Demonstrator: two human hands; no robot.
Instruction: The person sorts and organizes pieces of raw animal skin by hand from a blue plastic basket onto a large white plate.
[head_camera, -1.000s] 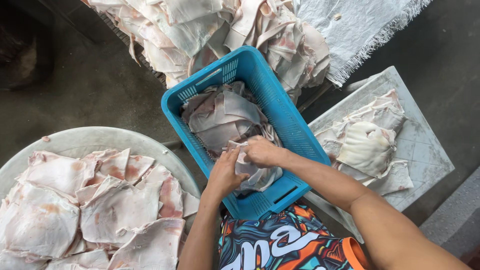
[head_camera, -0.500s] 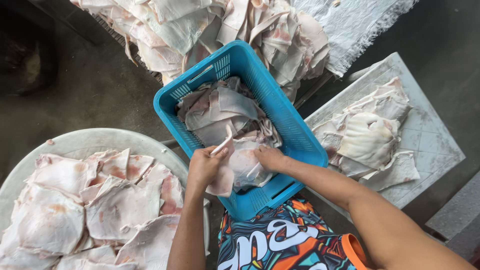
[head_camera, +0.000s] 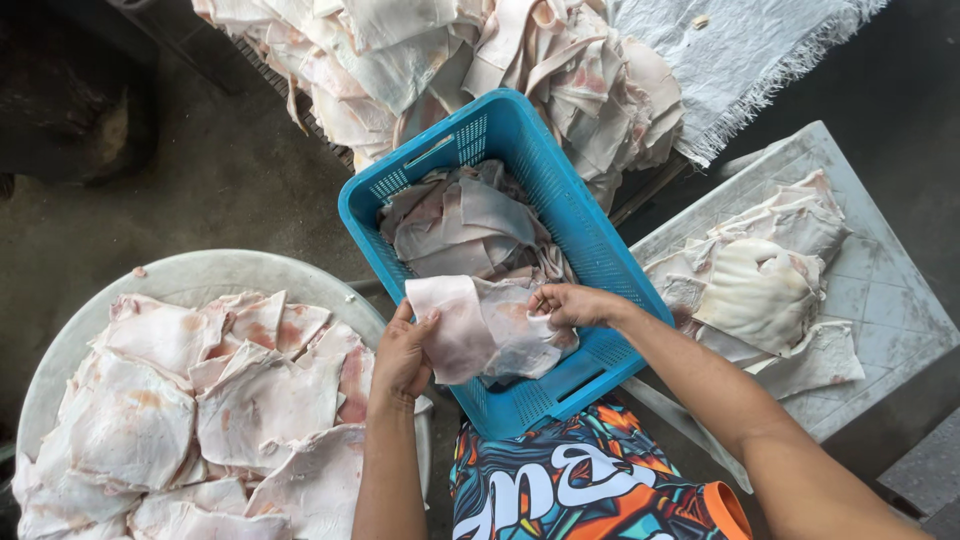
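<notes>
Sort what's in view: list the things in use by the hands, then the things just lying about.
In use: left hand, right hand, pale sheet held between both, blue basket.

Lying about: round tray of sheets, back heap, white cloth, grey board.

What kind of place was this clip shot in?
Probably a small meat or hide processing yard: pale raw skin pieces fill a blue basket and a round white tray, more heaped on a rack, over bare concrete floor.

The blue slatted plastic basket holds pale floppy skin pieces. Left of the basket sits the round white tray; right of it, the white square-patterned surface; behind it, a heaped pile of skins.
</notes>
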